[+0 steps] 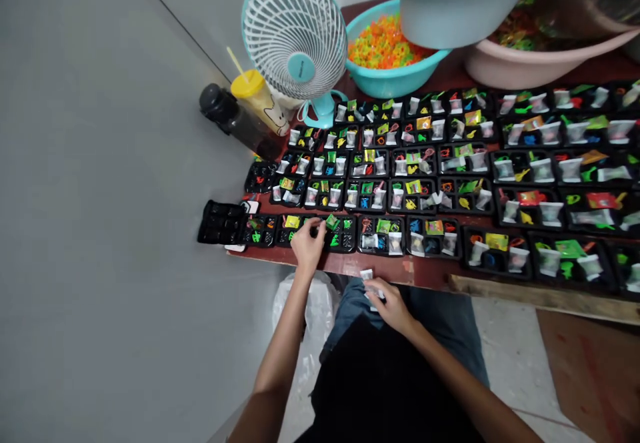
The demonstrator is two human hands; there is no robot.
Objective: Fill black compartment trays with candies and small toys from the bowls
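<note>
My left hand [309, 246] reaches over a black tray [350, 248] in the front row. Its thumb and index finger are pinched together beside a small green packet [332, 221]; what sits between the fingertips is too small to make out. That tray also has small green plastic toys [335, 239] in its compartments. My right hand [393, 306] is just off the table's front edge, its fingers closed around small clear-and-white wrapped sachets [367, 275]. To the right, a filled tray [381, 253] has sachets, a packet and coloured toys.
Several rows of filled black trays [420, 213] cover the dark red table [300, 256]. A stack of black trays [220, 223] stands at the left end. Behind are a fan [300, 66], a dark bottle [240, 123], a yellow-lidded cup [260, 99] and basins, including a turquoise basin [390, 83].
</note>
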